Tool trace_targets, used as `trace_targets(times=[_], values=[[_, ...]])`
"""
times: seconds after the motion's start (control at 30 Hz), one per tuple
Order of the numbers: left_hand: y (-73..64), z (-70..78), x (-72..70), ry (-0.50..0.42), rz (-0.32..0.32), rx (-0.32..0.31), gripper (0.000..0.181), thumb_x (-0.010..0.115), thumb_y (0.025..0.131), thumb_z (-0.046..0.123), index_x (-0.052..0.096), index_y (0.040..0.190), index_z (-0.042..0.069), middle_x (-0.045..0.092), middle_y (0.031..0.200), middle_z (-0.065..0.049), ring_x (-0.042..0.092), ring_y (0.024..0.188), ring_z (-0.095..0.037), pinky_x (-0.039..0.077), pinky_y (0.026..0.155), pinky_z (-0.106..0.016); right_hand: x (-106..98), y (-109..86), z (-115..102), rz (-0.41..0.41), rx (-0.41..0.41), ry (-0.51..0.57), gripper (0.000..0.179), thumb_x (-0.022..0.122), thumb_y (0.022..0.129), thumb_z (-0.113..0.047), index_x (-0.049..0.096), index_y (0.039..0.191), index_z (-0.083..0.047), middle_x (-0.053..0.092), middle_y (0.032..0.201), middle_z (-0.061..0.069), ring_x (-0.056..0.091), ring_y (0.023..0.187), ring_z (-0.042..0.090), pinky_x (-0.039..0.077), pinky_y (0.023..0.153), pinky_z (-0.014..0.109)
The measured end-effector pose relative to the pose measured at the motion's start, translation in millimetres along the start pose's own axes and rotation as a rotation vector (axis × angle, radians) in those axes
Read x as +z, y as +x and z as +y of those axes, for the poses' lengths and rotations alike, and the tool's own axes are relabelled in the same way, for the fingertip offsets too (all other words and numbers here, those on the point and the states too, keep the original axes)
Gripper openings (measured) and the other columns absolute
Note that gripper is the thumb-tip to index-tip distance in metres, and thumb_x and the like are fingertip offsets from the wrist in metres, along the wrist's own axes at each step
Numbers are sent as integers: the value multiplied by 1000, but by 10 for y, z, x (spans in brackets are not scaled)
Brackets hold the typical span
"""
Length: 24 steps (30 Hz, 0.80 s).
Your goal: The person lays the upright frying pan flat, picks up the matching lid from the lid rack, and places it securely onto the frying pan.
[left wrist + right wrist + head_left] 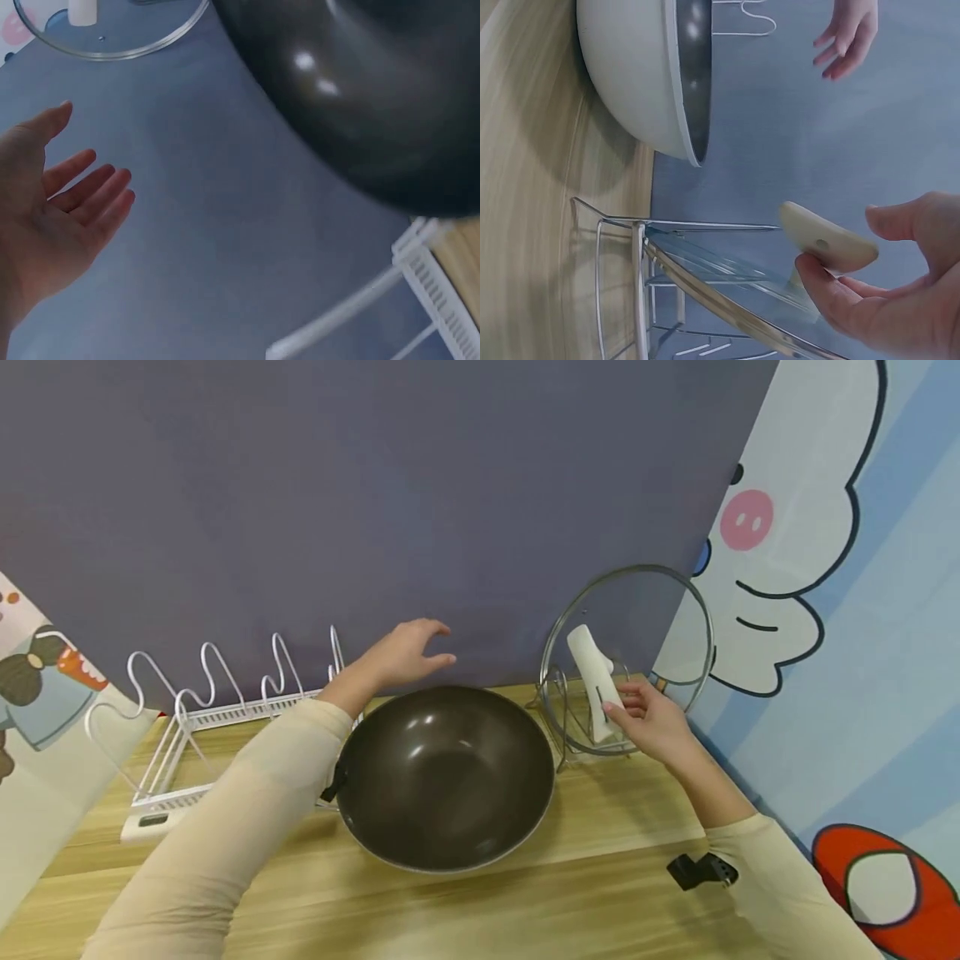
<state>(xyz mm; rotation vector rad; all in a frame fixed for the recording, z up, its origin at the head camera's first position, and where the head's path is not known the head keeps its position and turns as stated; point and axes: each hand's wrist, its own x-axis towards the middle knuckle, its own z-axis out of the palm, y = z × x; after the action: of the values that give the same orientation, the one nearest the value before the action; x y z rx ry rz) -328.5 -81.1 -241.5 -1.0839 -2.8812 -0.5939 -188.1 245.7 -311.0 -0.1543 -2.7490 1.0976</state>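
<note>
A glass lid [551, 652] with a metal rim stands on edge in a wire rack [639, 285], its long cream handle [596, 681] facing the person. At the handle's lower end is the right hand [652, 718]. In the right wrist view the fingers [829, 292] touch the handle's underside, while the thumb [900, 219] is apart from it. Beyond the far left rim of the wok [450, 785], the left hand [408, 652] hovers with nothing in it, fingers loosely spread. The wok is dark inside and pale outside.
Left of the wok stands a white dish rack [217, 714] with looped dividers, partly hidden by the left sleeve. A grey wall [450, 510] rises behind the wooden table [420, 910]. A cartoon-printed wall [832, 718] closes off the right side, near the lid.
</note>
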Motion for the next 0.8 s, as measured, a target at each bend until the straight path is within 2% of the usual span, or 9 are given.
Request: trace_targets(times=[0.2, 0.43, 0.63, 0.8], values=[[233, 80, 205, -86, -65, -26, 58, 51, 99, 37, 39, 144, 4, 43, 149, -16, 43, 136, -33, 38, 113, -48, 75, -48, -114, -71, 71, 65, 59, 52, 99, -33, 39, 141, 6, 52, 134, 31, 54, 122, 43, 53, 93, 47], [437, 196, 438, -66, -81, 16, 58, 52, 98, 35, 41, 141, -2, 48, 145, -19, 44, 136, -33, 36, 116, -43, 168, -4, -325, -169, 115, 128, 59, 50, 100, -33, 36, 143, 5, 49, 139, 30, 53, 125, 41, 49, 99, 50], [529, 306, 601, -91, -121, -12, 56, 51, 99, 36, 43, 140, -1, 48, 145, -17, 45, 135, -32, 38, 115, -42, 248, 67, -410, -210, 139, 134, 59, 49, 100, -33, 35, 144, 5, 46, 142, 28, 50, 128, 41, 46, 104, 50], [577, 329, 741, -99, -127, -35, 55, 51, 98, 37, 44, 140, 1, 50, 143, -17, 47, 133, -32, 40, 112, -42, 290, 101, -403, -225, 151, 163, 57, 49, 100, -32, 40, 140, 6, 47, 141, 29, 50, 128, 41, 46, 104, 49]])
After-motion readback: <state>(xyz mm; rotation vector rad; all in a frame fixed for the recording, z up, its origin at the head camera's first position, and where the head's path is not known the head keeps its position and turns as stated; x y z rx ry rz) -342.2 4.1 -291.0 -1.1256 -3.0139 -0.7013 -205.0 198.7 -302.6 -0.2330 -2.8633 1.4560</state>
